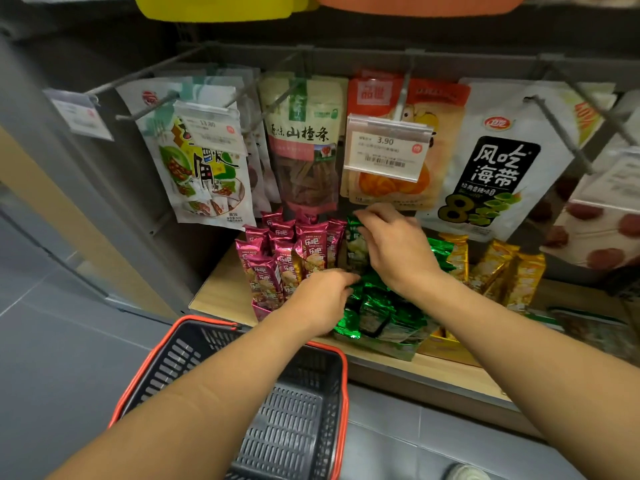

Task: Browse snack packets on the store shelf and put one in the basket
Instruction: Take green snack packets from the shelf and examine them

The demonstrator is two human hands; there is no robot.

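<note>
At the centre of the frame, the right fingertips (362, 216) pinch the top edge of one upright green packet (355, 244), the right hand (398, 251) arched over it. Just below and to the left, the left hand (318, 303) reaches into the heap of green packets (381, 313), its fingertips touching the foil. Whether they grasp a packet or only part the heap, I cannot tell.

This looks like the browsing step turning into the pick: nothing has gone into the basket (207, 322), which sits at the lower centre, right beneath the left forearm and against the front of the wooden shelf (221, 292). The next move seems to call for lifting the pinched packet clear of its neighbours, then bringing it down and left over the basket's mouth before letting go.

Counted:
- Two hands and one basket.
- Roughly eight pink packets (277, 265) standing to the left.
- About four gold packets (512, 271) to the right.
- Green ones too jumbled to count.
- Five front hanging bags (304, 143) on hooks across the upper frame.
- Three readable price tags (388, 147), with a blurred fourth at the right edge.
</note>
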